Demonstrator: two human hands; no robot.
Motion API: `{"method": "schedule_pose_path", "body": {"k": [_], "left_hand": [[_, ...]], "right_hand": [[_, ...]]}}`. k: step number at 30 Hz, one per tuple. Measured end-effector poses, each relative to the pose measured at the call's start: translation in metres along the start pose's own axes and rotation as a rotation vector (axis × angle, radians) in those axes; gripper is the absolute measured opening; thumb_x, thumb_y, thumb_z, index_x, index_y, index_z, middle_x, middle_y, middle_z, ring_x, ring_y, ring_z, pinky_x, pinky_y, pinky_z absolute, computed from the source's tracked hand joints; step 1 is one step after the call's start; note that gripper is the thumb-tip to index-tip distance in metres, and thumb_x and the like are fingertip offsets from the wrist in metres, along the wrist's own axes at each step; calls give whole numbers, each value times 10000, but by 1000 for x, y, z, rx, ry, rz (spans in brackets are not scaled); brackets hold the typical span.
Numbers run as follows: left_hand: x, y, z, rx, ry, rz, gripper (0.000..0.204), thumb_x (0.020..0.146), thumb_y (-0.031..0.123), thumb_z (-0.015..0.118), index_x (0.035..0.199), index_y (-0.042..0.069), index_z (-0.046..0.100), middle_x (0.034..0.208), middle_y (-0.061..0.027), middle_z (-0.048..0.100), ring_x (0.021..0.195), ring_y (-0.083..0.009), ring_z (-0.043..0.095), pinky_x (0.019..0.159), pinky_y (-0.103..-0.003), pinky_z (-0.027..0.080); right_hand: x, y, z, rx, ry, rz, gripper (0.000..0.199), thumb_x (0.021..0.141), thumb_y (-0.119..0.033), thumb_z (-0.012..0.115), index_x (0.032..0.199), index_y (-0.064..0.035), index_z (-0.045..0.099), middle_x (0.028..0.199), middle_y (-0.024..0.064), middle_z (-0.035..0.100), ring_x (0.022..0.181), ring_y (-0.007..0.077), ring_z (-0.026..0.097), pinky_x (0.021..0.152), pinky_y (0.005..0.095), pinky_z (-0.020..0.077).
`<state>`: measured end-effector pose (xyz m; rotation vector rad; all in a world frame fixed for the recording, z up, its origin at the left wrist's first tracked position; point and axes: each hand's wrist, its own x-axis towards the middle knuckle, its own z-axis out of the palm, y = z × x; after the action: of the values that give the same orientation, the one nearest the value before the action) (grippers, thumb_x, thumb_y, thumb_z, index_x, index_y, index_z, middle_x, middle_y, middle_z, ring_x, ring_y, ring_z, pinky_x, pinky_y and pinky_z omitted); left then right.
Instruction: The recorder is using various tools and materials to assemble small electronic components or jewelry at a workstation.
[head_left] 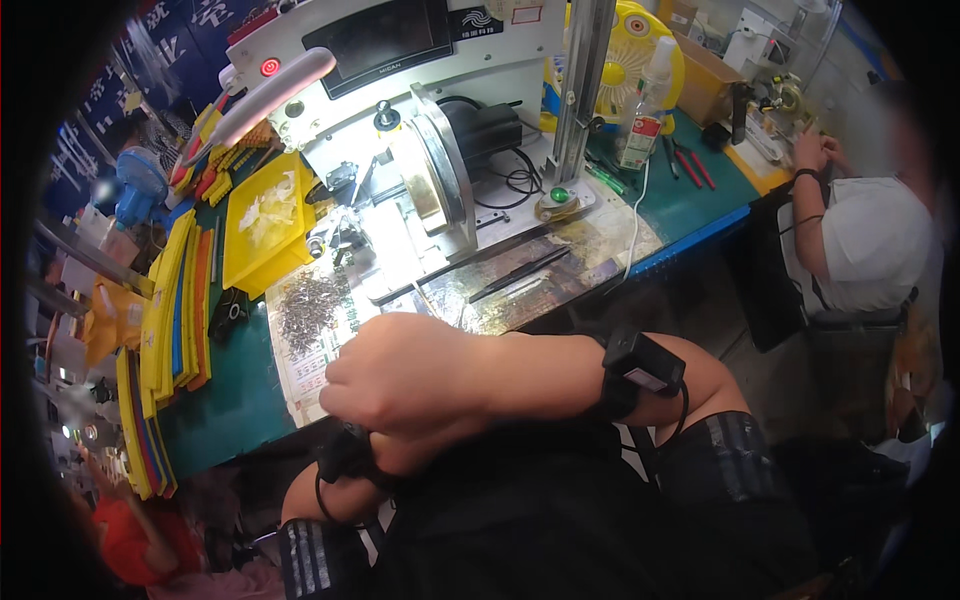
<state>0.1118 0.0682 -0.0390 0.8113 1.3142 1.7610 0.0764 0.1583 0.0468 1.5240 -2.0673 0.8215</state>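
My right hand (395,370) is closed, its fingers curled down in front of my body, at the near edge of the bench. What those fingers grip, if anything, is hidden beneath them. Under it lies my left hand (398,452), only partly visible; its fingers are covered by the right hand and forearm. Both wrists wear black strapped devices. Just beyond the hands, a pile of small metal parts (308,308) lies on printed paper (290,372). Black tweezers (520,275) rest on the worktop farther right.
A white machine (430,60) with a dark screen and round metal wheel (445,170) stands ahead, brightly lit. Left are a yellow tray (268,222) and stacked yellow strips (170,310). Right are a spray bottle (645,110), red-handled pliers (692,165) and a seated person (860,230).
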Motion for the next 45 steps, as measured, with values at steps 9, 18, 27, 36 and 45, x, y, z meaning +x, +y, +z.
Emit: {"method": "schedule_pose_path", "body": {"k": [9, 18, 27, 36, 45], "left_hand": [[-118, 10, -21, 224, -33, 0, 340, 927, 151, 665, 1244, 44, 600, 1246, -121, 618, 1101, -168, 622, 914, -347, 494], [-27, 21, 23, 418, -54, -9, 298, 921, 168, 682, 1194, 64, 628, 1200, -112, 636, 1043, -180, 639, 868, -343, 500], [111, 23, 108, 619, -55, -40, 256, 915, 185, 699, 1145, 84, 656, 1153, -103, 654, 985, -193, 656, 823, -339, 506], [39, 68, 39, 824, -82, -79, 214, 908, 202, 716, 1096, 104, 683, 1106, -95, 672, 927, -205, 672, 777, -334, 511], [4, 74, 26, 1005, -232, -69, 175, 902, 218, 733, 1047, 124, 711, 1060, -86, 690, 868, -218, 689, 731, -330, 517]], "right_hand": [[18, -22, -11, 26, -72, -55, 205, 666, -228, 710, 752, -74, 604, 709, 78, 604, 669, 301, 646, 614, 416, 520], [15, -21, 7, 23, -179, -103, 179, 712, -218, 692, 763, -68, 607, 718, 82, 623, 703, 294, 663, 623, 417, 526], [20, -39, 46, 634, -10, 193, 146, 847, -162, 696, 907, -30, 684, 818, 123, 697, 796, 322, 696, 706, 413, 549], [-8, 6, 11, 19, 72, 78, 65, 823, -101, 652, 836, -43, 624, 730, 92, 604, 685, 274, 647, 618, 394, 525], [-20, 30, -40, -288, 51, -74, 111, 769, -169, 630, 748, -93, 551, 683, 50, 540, 615, 253, 614, 545, 396, 495]]}}
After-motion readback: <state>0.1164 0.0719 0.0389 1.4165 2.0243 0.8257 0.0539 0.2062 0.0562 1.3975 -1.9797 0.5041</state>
